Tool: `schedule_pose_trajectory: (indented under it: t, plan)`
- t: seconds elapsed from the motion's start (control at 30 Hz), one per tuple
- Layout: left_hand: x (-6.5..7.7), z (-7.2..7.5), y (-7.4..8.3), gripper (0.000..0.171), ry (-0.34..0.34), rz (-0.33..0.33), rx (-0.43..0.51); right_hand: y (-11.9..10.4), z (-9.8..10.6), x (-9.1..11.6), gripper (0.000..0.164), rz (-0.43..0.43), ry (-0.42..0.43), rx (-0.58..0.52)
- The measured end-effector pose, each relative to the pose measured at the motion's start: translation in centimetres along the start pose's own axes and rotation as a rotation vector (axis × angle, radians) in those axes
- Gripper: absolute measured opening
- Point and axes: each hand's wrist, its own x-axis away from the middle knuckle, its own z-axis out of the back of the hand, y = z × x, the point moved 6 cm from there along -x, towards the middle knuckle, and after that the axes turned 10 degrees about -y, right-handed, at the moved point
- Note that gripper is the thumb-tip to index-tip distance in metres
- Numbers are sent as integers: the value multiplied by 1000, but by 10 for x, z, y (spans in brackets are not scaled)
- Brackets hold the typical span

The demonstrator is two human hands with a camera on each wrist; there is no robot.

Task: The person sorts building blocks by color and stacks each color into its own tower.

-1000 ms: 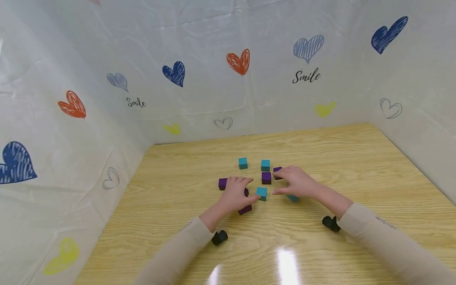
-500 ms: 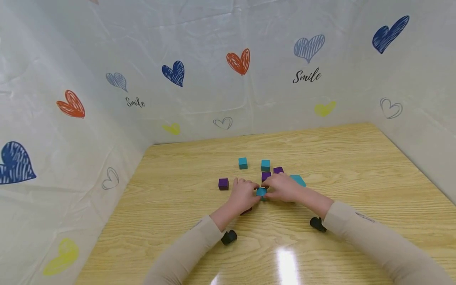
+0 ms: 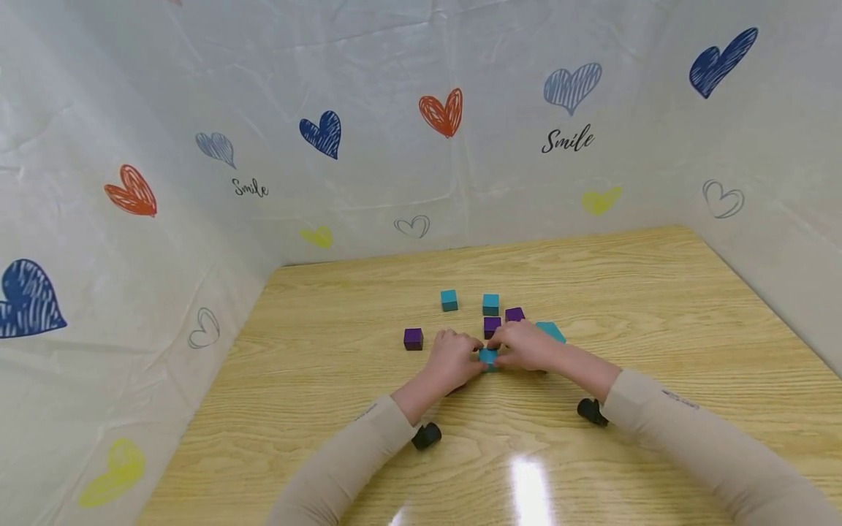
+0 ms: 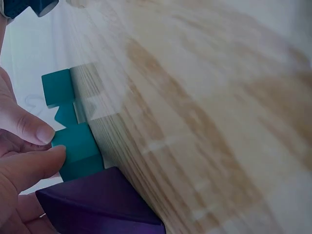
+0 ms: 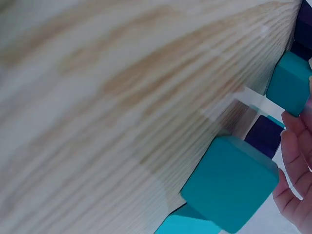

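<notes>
A blue cube [image 3: 488, 356] sits on the table between my two hands. My left hand [image 3: 452, 359] pinches it from the left with curled fingers and thumb, and my right hand [image 3: 526, 346] does so from the right. Both thumbs meet its near face in the left wrist view, where the cube [image 4: 78, 150] shows as teal. A dark purple block [image 4: 100, 204] lies close under the left hand. In the right wrist view the held cube [image 5: 288, 84] is at the right edge, while another blue block [image 5: 231, 181] stands nearer the camera, apart from the fingers.
Two blue cubes [image 3: 449, 300] [image 3: 490, 305] lie farther back. Two purple blocks [image 3: 492, 326] [image 3: 514, 314] lie just beyond the hands, and another purple cube [image 3: 413, 339] is to the left. A blue pentagonal block [image 3: 551, 331] is partly behind the right hand. Hanging sheets surround the table [image 3: 342, 307].
My right hand has moved left and my left hand slightly right, both taking hold of the blue cube. Since half a second ago, the cube has shifted slightly right.
</notes>
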Motion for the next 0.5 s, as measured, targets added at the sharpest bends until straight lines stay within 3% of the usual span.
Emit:
schedule_pose_trajectory:
  t: [0.5]
  plan:
    - [-7,-4,8,31,-57,-14,49,6,4,10,23,8,-19,-16]
